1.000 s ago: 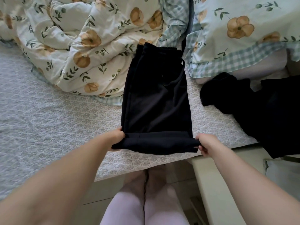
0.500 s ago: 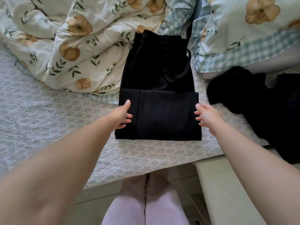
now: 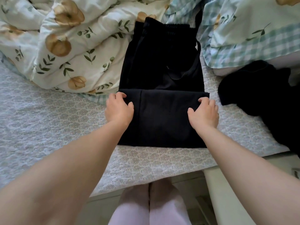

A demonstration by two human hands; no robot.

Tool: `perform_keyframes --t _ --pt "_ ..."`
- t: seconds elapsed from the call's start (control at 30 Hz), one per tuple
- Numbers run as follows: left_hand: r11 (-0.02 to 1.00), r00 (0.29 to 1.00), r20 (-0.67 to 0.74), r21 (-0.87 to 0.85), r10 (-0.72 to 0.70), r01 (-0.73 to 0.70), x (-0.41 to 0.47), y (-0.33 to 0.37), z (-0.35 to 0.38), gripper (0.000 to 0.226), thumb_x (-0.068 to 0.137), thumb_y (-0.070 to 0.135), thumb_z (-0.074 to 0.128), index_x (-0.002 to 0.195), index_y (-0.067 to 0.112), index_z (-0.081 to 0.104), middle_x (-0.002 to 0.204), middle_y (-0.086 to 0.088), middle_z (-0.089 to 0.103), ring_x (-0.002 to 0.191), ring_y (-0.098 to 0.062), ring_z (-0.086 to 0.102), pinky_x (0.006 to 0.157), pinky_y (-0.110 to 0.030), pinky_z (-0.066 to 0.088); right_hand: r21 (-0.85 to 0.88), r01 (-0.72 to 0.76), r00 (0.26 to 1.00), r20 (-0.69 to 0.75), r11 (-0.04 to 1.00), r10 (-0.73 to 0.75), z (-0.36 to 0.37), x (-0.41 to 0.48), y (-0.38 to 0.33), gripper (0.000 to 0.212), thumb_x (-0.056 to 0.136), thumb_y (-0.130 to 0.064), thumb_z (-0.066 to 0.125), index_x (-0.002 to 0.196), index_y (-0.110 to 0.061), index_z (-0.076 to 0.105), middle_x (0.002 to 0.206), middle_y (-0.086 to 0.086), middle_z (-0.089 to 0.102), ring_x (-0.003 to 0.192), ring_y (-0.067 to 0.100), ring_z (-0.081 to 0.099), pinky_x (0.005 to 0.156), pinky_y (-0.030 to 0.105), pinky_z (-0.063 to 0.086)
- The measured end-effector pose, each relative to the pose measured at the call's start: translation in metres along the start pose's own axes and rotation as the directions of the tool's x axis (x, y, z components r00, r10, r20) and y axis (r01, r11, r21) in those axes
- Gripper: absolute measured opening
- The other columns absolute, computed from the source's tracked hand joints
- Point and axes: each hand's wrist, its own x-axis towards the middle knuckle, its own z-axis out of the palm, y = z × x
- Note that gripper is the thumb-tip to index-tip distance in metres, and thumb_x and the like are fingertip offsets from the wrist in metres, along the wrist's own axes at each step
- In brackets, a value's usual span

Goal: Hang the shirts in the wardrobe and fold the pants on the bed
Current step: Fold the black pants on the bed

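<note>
Left hand (image 3: pixel 119 111) and right hand (image 3: pixel 203 113), previously open alongside, now grip the folded black fabric pants (image 3: pixel 162 124) between them; second fold judged pending.

Both forearms (image 3: pixel 81 159) behind the fingers (image 3: pixel 121 95) are bare; farther back, pale lilac trousers (image 3: pixel 134 211) cover the two legs.

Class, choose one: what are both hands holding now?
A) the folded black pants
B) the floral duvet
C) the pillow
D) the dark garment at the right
A: the left hand and the right hand grip opposite sides of the folded black pants on the bed.
</note>
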Motion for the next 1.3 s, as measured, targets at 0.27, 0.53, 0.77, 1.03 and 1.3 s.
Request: perform_keyframes --t 0.27,0.53,0.77,1.03,1.3 --pt "0.988 0.983 -0.108 -0.015 0.15 -0.153 0.085 0.061 -0.003 0.051 0.091 0.046 0.055 0.133 0.02 0.046 0.134 0.0 0.05 0.127 -0.021 0.037 0.102 -0.036 0.031 0.067 0.077 0.991 -0.11 0.995 -0.07 -0.012 0.075 -0.045 0.051 0.088 -0.021 0.054 0.137 -0.016 0.038 0.14 0.008 0.038 0.13 0.026 0.031 0.106 0.038 0.027" --pt "0.986 0.982 -0.182 -0.145 0.053 -0.08 0.135 0.08 -0.011 0.024 0.094 0.032 0.047 0.112 0.025 0.062 0.109 0.0 0.064 0.107 -0.025 0.055 0.094 -0.043 0.042 0.075 -0.061 0.989 -0.131 0.995 0.071 -0.012 0.123 -0.069 0.022 0.088 -0.012 0.051 0.108 -0.011 0.057 0.112 0.015 0.06 0.098 0.031 0.052 0.07 0.032 0.036" --pt "0.977 0.982 -0.188 -0.211 -0.019 -0.022 0.137 0.071 -0.003 0.039 0.089 0.028 0.055 0.127 0.024 0.048 0.127 0.0 0.05 0.12 -0.021 0.046 0.102 -0.04 0.036 0.07 0.029 0.957 -0.291 0.997 -0.007 -0.005 0.115 -0.069 0.052 0.083 -0.018 0.06 0.131 -0.012 0.043 0.133 0.011 0.041 0.12 0.03 0.04 0.097 0.036 0.033" --pt "0.538 0.639 0.321 0.352 0.699 -0.766 0.051 -0.003 0.025 0.062 0.094 0.053 0.022 0.15 0.025 0.02 0.158 0.002 0.018 0.146 -0.017 0.008 0.116 -0.045 0.001 -0.27 0.548 0.833 0.087 0.792 -0.547 0.024 0.04 -0.008 0.051 0.095 -0.039 0.045 0.142 -0.021 0.039 0.151 0.004 0.033 0.14 0.024 0.025 0.113 0.041 0.017" --pt "0.624 0.72 0.357 0.358 0.595 -0.694 -0.008 -0.027 0.035 0.075 0.088 0.063 0.006 0.145 0.02 -0.016 0.156 0.003 -0.02 0.143 -0.015 -0.021 0.115 -0.042 -0.012 -0.36 0.612 0.779 0.121 0.704 -0.615 0.018 0.008 0.02 0.064 0.09 -0.039 0.052 0.145 -0.013 0.033 0.153 0.007 0.027 0.142 0.027 0.023 0.115 0.045 0.015"
